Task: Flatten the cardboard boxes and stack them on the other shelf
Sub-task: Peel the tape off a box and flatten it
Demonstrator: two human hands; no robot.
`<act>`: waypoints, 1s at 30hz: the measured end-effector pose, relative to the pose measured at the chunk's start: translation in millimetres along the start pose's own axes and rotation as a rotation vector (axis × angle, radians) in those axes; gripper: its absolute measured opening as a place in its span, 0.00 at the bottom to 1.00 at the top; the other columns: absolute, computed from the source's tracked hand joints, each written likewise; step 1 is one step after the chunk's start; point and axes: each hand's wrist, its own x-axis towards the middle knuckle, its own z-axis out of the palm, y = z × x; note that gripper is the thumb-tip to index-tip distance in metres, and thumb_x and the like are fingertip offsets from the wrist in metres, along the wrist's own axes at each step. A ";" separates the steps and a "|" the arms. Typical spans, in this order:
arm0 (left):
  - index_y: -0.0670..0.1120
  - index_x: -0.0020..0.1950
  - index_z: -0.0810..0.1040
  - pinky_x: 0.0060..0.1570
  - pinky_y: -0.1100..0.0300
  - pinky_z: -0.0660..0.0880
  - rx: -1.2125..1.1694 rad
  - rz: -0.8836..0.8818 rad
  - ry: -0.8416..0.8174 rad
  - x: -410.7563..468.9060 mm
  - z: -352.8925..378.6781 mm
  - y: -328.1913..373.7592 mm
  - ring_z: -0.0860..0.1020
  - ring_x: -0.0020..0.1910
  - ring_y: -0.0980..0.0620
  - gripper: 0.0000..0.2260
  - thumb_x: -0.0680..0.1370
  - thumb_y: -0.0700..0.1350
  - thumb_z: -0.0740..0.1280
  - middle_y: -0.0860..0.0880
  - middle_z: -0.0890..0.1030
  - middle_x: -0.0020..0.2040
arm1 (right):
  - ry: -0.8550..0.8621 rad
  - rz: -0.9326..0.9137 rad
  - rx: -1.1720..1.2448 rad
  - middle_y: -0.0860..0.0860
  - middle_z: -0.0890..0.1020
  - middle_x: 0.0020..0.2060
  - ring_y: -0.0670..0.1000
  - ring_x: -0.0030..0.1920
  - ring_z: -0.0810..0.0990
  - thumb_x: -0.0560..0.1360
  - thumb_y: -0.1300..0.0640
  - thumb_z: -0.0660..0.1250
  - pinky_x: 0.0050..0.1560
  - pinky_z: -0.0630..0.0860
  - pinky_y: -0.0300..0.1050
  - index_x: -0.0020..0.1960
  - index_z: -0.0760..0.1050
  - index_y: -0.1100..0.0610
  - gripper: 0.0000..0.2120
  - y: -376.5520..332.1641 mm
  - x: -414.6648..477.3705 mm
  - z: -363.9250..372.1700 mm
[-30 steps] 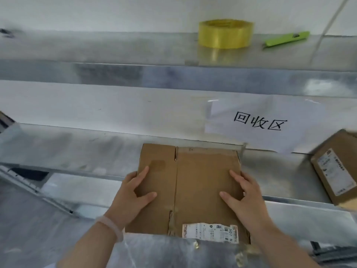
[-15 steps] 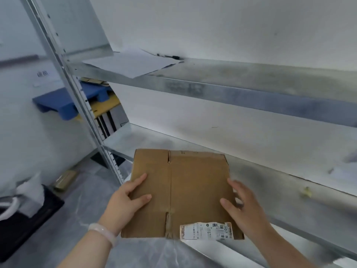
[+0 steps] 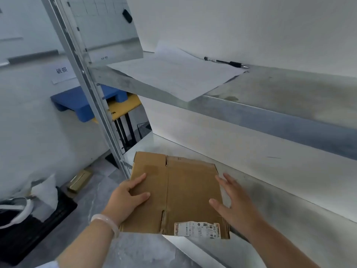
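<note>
step: placing | flattened box [image 3: 185,190] held low over left end of lower shelf [image 3: 289,200], near edge overhanging | left hand [image 3: 123,200]: left edge gripped | right hand [image 3: 235,206]: fingers [image 3: 226,178] spread apart, nothing clasped | advised: box to be slid fully in and squared before release

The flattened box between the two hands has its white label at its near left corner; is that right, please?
No: the head view shows the white label at the near right corner of the flattened box, by the right hand.
</note>
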 end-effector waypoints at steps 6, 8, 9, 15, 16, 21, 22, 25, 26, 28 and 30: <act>0.71 0.61 0.70 0.49 0.65 0.70 0.061 0.019 -0.090 86.2 -27.8 -8.3 0.73 0.52 0.63 0.24 0.72 0.51 0.74 0.64 0.72 0.57 | 0.000 0.096 -0.041 0.31 0.46 0.73 0.42 0.76 0.47 0.73 0.36 0.64 0.74 0.50 0.46 0.75 0.52 0.34 0.35 -19.3 42.6 22.8; 0.70 0.61 0.70 0.48 0.66 0.69 0.088 0.040 -0.144 119.2 -35.9 -11.1 0.72 0.51 0.64 0.24 0.72 0.51 0.74 0.63 0.72 0.57 | 0.038 0.160 -0.066 0.34 0.47 0.75 0.44 0.76 0.49 0.73 0.36 0.65 0.75 0.51 0.48 0.75 0.53 0.36 0.35 -27.4 54.6 29.6; 0.69 0.63 0.70 0.49 0.66 0.69 0.110 0.054 -0.176 136.1 -39.9 -13.5 0.72 0.51 0.63 0.24 0.72 0.51 0.74 0.61 0.72 0.58 | 0.063 0.202 -0.062 0.35 0.48 0.76 0.45 0.76 0.50 0.73 0.36 0.65 0.75 0.52 0.49 0.75 0.54 0.36 0.35 -32.3 60.3 33.1; 0.60 0.72 0.68 0.61 0.56 0.71 0.259 0.134 -0.308 226.7 -53.4 -30.2 0.72 0.56 0.55 0.27 0.74 0.50 0.72 0.54 0.69 0.62 | 0.177 0.379 -0.055 0.35 0.50 0.76 0.44 0.76 0.55 0.72 0.35 0.66 0.74 0.59 0.49 0.74 0.55 0.34 0.34 -68.8 74.5 66.6; 0.59 0.72 0.67 0.63 0.54 0.71 0.299 0.149 -0.317 238.0 -52.4 -33.4 0.72 0.57 0.53 0.27 0.75 0.50 0.71 0.53 0.67 0.62 | 0.185 0.410 -0.059 0.35 0.50 0.76 0.45 0.76 0.55 0.72 0.35 0.65 0.74 0.59 0.50 0.74 0.54 0.34 0.34 -74.4 76.6 72.9; 0.61 0.74 0.62 0.67 0.48 0.67 0.678 0.165 -0.256 262.5 -36.4 -48.1 0.63 0.69 0.47 0.24 0.79 0.53 0.63 0.50 0.57 0.74 | 0.191 0.529 -0.072 0.33 0.46 0.76 0.46 0.76 0.52 0.73 0.34 0.63 0.74 0.58 0.52 0.74 0.52 0.33 0.34 -96.8 82.6 99.2; 0.61 0.74 0.61 0.68 0.46 0.65 0.822 0.210 -0.223 262.9 -34.1 -49.8 0.59 0.72 0.45 0.23 0.79 0.53 0.60 0.50 0.55 0.76 | 0.197 0.540 -0.080 0.33 0.47 0.76 0.46 0.76 0.51 0.73 0.34 0.63 0.74 0.57 0.51 0.74 0.52 0.34 0.34 -100.4 83.0 103.1; 0.61 0.76 0.54 0.73 0.45 0.56 0.925 0.425 -0.249 260.0 -24.8 -54.2 0.52 0.76 0.44 0.24 0.80 0.57 0.54 0.49 0.51 0.79 | 0.196 0.557 -0.112 0.34 0.46 0.76 0.44 0.76 0.50 0.73 0.33 0.62 0.74 0.54 0.48 0.74 0.50 0.33 0.35 -110.0 84.5 113.0; 0.62 0.76 0.50 0.73 0.45 0.51 0.917 0.520 -0.321 256.5 -19.5 -56.5 0.49 0.77 0.44 0.25 0.80 0.60 0.52 0.50 0.48 0.79 | 0.193 0.561 -0.122 0.34 0.46 0.76 0.44 0.77 0.50 0.73 0.33 0.62 0.75 0.54 0.49 0.74 0.50 0.33 0.35 -112.1 85.4 116.0; 0.65 0.75 0.42 0.72 0.45 0.42 0.978 0.669 -0.481 250.2 -9.2 -61.1 0.44 0.77 0.44 0.30 0.76 0.69 0.47 0.54 0.41 0.78 | 0.195 0.576 -0.136 0.34 0.45 0.76 0.44 0.77 0.49 0.73 0.32 0.61 0.76 0.54 0.50 0.74 0.49 0.32 0.35 -115.1 87.7 120.5; 0.65 0.75 0.37 0.73 0.42 0.40 1.084 0.686 -0.585 250.6 -3.2 -65.6 0.39 0.77 0.45 0.36 0.71 0.75 0.45 0.54 0.37 0.77 | 0.205 0.581 -0.156 0.34 0.45 0.76 0.43 0.77 0.47 0.73 0.32 0.61 0.75 0.50 0.48 0.74 0.49 0.32 0.35 -117.1 90.4 123.4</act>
